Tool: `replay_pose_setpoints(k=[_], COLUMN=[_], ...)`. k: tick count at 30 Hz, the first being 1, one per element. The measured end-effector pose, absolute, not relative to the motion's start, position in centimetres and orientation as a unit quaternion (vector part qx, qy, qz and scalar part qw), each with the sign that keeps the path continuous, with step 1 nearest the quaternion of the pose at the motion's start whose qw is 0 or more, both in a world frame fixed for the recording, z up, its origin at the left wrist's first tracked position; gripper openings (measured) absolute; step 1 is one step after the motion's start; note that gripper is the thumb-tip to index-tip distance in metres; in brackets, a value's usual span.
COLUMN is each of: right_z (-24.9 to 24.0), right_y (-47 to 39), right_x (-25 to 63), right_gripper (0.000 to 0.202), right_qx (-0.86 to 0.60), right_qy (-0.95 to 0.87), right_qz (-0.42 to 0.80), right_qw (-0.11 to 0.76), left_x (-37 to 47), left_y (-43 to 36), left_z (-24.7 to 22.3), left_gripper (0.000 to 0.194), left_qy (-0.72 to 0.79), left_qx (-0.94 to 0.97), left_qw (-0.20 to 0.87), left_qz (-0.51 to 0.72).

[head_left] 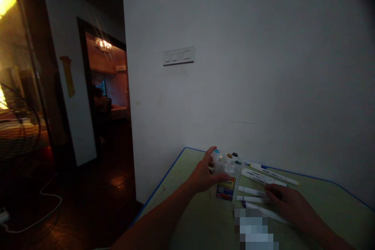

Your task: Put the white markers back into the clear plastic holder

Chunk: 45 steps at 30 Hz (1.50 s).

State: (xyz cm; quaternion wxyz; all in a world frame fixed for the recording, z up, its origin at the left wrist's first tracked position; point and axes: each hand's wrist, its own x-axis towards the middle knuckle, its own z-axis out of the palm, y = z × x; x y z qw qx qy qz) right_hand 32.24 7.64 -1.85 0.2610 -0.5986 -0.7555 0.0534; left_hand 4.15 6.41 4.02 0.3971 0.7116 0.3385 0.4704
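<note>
My left hand (202, 176) is wrapped around a clear plastic marker case (239, 174), thumb across its front label and fingers at the far left side. The case stands upright on the table, with several markers (229, 156) inside, their coloured ends showing at the top. To the right, my right hand (285, 201) is curled low over loose white markers, with its thumb and fingertips pinched on the end of one marker (252, 191). A purple-capped marker (268, 213) lies partly beneath this hand. More white markers (260, 177) lie behind it.
The pale green table (178, 172) has a blue edge and meets a white wall (249, 66) with a switch panel (178, 56). A pixelated patch hides something at the table's front. Left of the table are a dark floor, a white cable (52, 199) and a doorway.
</note>
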Motion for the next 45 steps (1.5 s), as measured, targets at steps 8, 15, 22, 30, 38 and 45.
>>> replay_pose_setpoints(k=[8,15,22,30,38,45], right_z=[-1.91,-2.09,-1.87,-1.55,-1.76,-1.29], right_y=[7.66,7.83,7.60,7.43,7.63,7.18], right_x=[32.28,32.41,32.15,32.01,32.13,31.74], right_gripper=[0.028,0.029,0.030,0.029,0.029,0.030], right_qx=[-0.598,-0.599,-0.599,-0.593,-0.602,-0.603], right_qy=[-0.751,-0.752,-0.748,-0.756,-0.752,-0.749], right_qz=[0.053,0.058,0.060,0.054,0.064,0.067], right_qw=[0.273,0.269,0.280,0.271,0.259,0.266], left_x=[4.21,4.20,4.20,4.21,4.25,4.17], left_y=[6.44,6.43,6.56,6.52,6.47,6.37], left_z=[3.99,4.05,3.84,3.93,3.89,3.99], left_gripper=[0.091,0.092,0.091,0.092,0.090,0.092], left_qy=[0.327,0.335,0.323,0.330,0.321,0.323], left_qx=[0.710,0.712,0.714,0.711,0.708,0.711], left_qw=[0.406,0.402,0.398,0.406,0.411,0.408], left_qz=[0.474,0.469,0.477,0.470,0.476,0.473])
